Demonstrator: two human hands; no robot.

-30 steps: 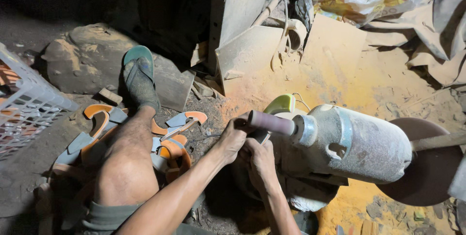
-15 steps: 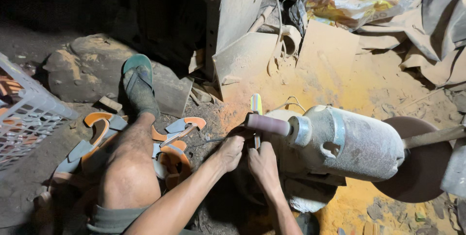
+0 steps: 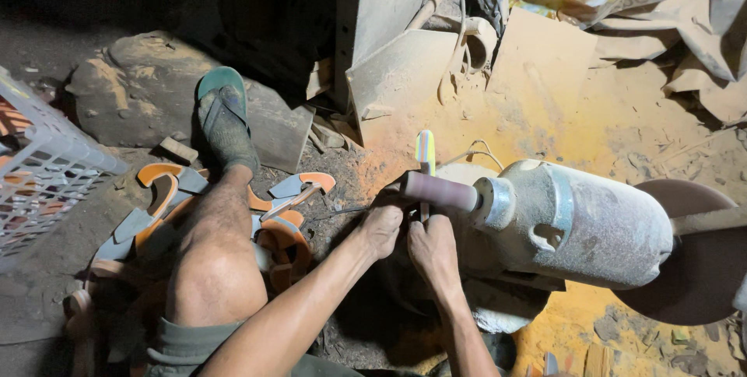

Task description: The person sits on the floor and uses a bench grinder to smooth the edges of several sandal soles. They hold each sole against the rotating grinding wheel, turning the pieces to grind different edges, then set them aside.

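Both hands, left hand [image 3: 383,227] and right hand [image 3: 433,246], pinched a striped sole [image 3: 425,151] against the sanding drum [image 3: 440,190]. Left of the drum lay cut soles [image 3: 299,185]; farther left, a white crate [image 3: 39,167] held orange pieces.

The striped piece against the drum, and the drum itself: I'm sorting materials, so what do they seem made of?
The striped piece looks like layered foam or rubber: matte, pastel bands along its edge. The drum seems wrapped in abrasive paper: dull, grainy, pinkish-brown. Both hands hold the piece.

The sanding drum [image 3: 438,190] hides the sole piece's [image 3: 425,151] middle and both hands' fingers [image 3: 397,204].
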